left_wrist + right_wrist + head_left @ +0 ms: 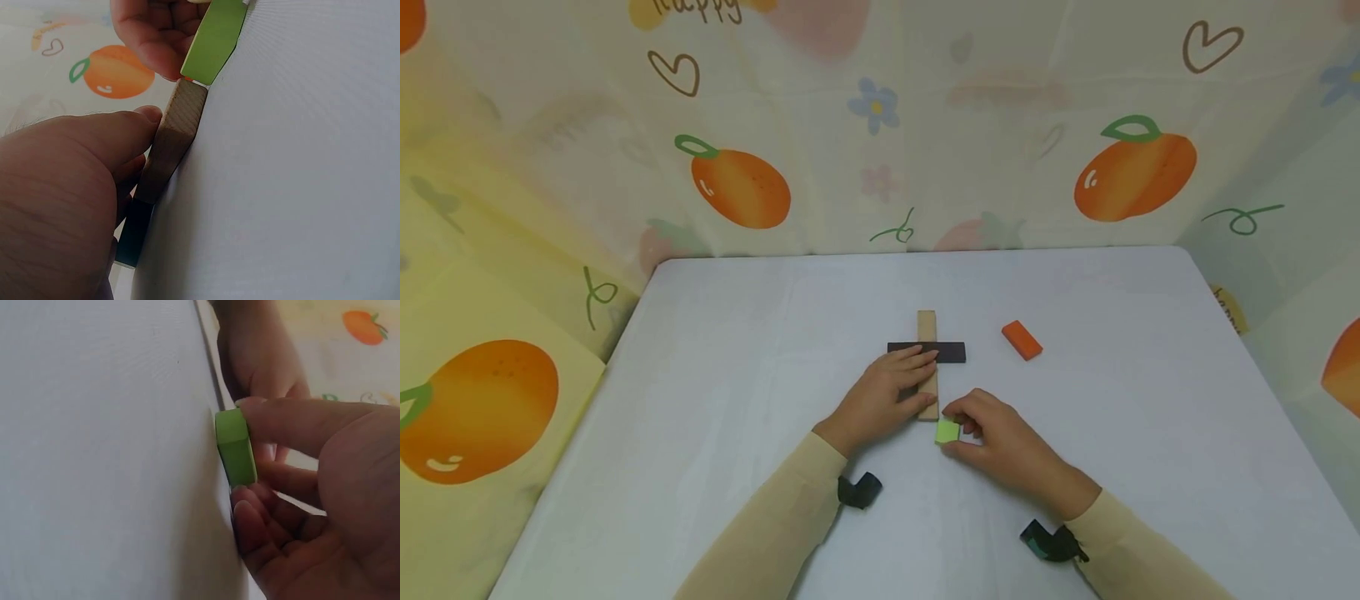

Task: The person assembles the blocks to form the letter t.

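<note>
A pale wooden strip (927,326) lies on the white table, and a black strip (952,352) crosses it, forming a cross shape. My left hand (883,394) rests on them, its straight fingers over the black strip and its thumb at the near part of the wooden one. Between thumb and fingertips my right hand (1009,440) pinches a small green block (947,432). That green block (217,44) is right at the wooden strip's near end in the left wrist view. In the right wrist view, the thumb and fingers are on opposite sides of the green block (235,450).
An orange block (1022,340) lies apart on the table, to the right of the cross shape. A fruit-patterned cloth (820,125) hangs behind the white table (737,333) and at its sides. Black camera mounts (859,490) sit at both wrists.
</note>
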Available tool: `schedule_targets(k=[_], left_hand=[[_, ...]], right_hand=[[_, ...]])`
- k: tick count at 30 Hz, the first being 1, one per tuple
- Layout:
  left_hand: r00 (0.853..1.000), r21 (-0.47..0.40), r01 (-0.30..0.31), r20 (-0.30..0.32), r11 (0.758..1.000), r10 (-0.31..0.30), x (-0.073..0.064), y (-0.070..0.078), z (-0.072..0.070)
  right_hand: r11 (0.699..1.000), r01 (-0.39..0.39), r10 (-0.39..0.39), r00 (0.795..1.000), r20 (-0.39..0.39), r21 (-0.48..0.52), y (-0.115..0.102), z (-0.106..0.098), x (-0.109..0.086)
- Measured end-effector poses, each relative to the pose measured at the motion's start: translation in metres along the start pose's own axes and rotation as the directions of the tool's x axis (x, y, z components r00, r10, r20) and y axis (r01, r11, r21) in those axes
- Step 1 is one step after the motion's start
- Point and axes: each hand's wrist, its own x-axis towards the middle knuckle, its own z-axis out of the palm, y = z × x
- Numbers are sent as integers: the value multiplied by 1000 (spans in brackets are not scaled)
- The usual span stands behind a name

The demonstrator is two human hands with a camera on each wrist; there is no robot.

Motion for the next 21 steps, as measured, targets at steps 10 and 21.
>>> schedule_targets(k=[10, 21], left_hand=[[1000, -5, -1, -2, 1000, 1, 0, -1, 1], [1000, 1, -6, -3, 1000, 6, 1, -2, 2]], right_hand=[[998, 19, -24, 996, 84, 65, 7, -17, -3], [998, 40, -42, 998, 50, 48, 3, -10, -1]])
